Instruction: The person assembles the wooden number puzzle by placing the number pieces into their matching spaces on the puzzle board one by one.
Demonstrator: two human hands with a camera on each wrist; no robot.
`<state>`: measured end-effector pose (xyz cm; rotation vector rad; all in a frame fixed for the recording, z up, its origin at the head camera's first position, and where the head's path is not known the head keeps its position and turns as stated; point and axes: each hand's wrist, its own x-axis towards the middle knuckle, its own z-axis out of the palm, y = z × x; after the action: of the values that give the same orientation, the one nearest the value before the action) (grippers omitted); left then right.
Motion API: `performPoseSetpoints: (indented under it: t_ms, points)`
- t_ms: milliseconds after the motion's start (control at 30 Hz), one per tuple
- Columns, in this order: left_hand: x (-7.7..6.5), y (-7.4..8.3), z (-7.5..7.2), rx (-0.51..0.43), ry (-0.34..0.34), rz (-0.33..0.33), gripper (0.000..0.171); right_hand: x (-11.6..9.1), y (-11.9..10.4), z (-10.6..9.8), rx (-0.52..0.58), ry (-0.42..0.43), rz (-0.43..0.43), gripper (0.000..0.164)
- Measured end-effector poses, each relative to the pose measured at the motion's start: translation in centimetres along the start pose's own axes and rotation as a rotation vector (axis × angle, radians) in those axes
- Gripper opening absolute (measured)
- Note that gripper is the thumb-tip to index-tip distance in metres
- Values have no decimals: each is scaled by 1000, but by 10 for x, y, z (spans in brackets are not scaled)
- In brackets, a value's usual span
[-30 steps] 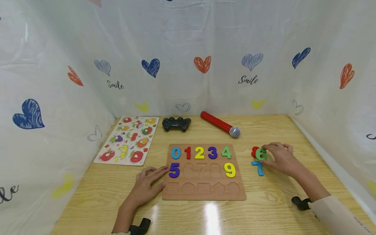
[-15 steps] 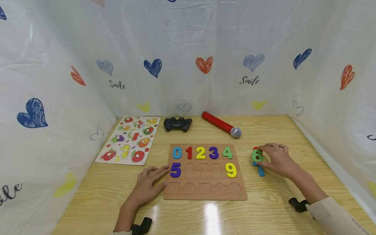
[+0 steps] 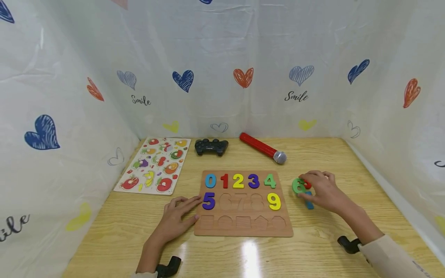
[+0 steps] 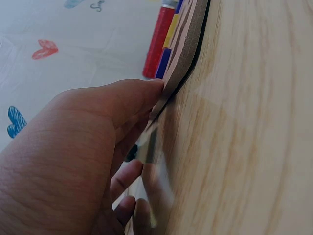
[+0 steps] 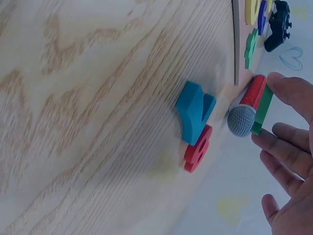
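Note:
A green number 6 piece (image 3: 298,186) is pinched between the thumb and fingertips of my right hand (image 3: 325,192); the right wrist view shows the green piece (image 5: 263,109) edge-on, raised off the table. Under that hand lie a blue 7 (image 5: 193,110) and a red 8 (image 5: 198,149), both partly covered in the head view. My left hand (image 3: 179,218) rests at the left edge of the wooden number board (image 3: 243,229), its thumb (image 4: 142,95) touching the edge. In the board sit 0 to 5 and a yellow 9 (image 3: 274,201); the 6, 7 and 8 recesses are bare.
Behind the board lie a black game controller (image 3: 211,146) and a red microphone (image 3: 262,147). A fruit picture board (image 3: 153,166) lies at the back left. Printed white sheeting (image 3: 215,108) closes off the back and sides of the table.
My right hand has lifted the green 6 from beside the red 8 and carried it a little left, toward the board. The left hand stays at the board's edge.

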<state>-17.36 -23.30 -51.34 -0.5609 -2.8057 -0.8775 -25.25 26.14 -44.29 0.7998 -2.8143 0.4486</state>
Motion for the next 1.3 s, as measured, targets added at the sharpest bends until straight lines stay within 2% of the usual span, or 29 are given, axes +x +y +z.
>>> performPoseSetpoints:
  t_ms: [567,1300]
  points:
    - [-1,1,-2,-4,-1,-8,50,9,-17,8,12,-12,-43,51]
    - [0,1,-3,-13,-15,-9,51,20,-41,16,32,-16,-102,56]
